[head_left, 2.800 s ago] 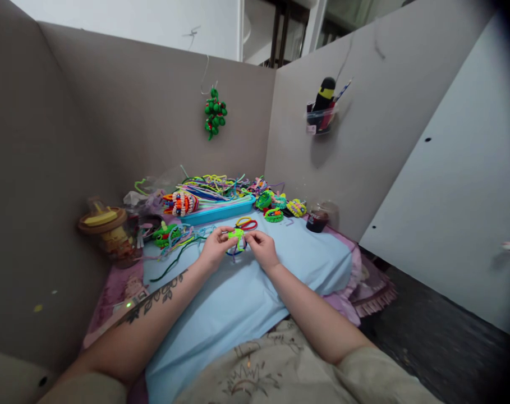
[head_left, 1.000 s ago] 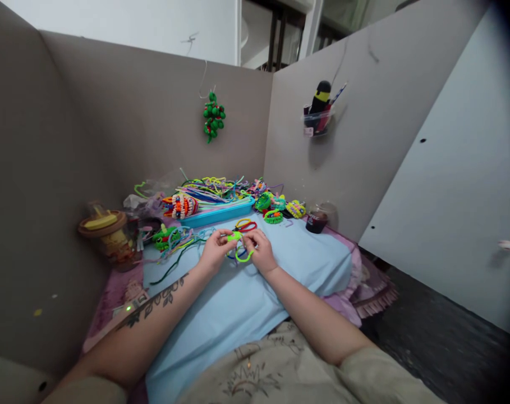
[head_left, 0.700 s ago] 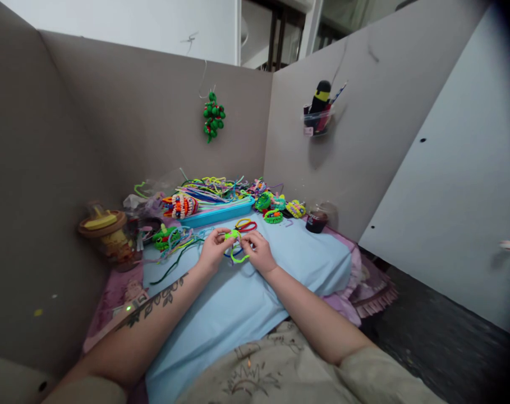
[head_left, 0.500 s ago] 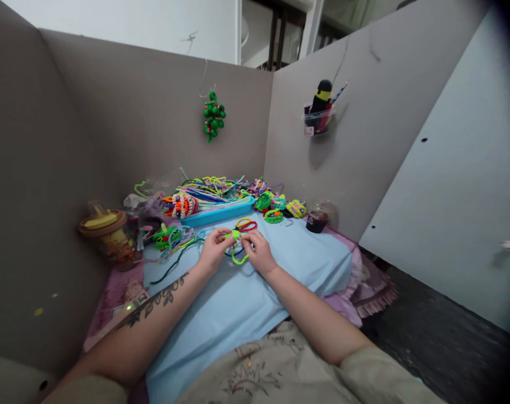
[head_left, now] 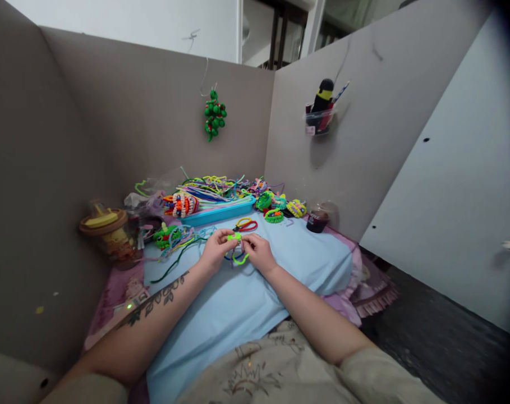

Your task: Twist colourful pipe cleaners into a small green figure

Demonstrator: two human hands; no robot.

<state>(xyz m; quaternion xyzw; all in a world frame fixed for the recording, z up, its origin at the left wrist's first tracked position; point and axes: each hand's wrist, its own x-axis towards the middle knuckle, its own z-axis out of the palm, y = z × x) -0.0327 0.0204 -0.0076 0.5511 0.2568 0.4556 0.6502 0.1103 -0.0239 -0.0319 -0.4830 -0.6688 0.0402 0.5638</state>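
Observation:
Between my two hands is a small piece of bright green pipe cleaner work [head_left: 234, 237], with a loose green loop and blue and purple strands hanging below it. My left hand [head_left: 218, 247] pinches its left side between thumb and fingers. On the other side, my right hand [head_left: 257, 249] has thumb and fingertips closed on the work near its right edge. Just behind the hands lies a pair of scissors [head_left: 247, 226] with red and yellow handles. Several loose pipe cleaners [head_left: 181, 247] are spread on the cloth left of my left hand.
A blue tray [head_left: 221, 213] heaped with pipe cleaners stands at the back. Finished colourful pieces [head_left: 274, 216] sit to its right, near a dark cup [head_left: 317, 221]. A lidded tumbler [head_left: 109, 233] is at left. Grey panels [head_left: 154, 112] enclose the table, covered by blue cloth [head_left: 301, 264].
The green work has turned slightly between my fingers, and its hanging green loop looks shorter. Both hands stay in nearly the same place.

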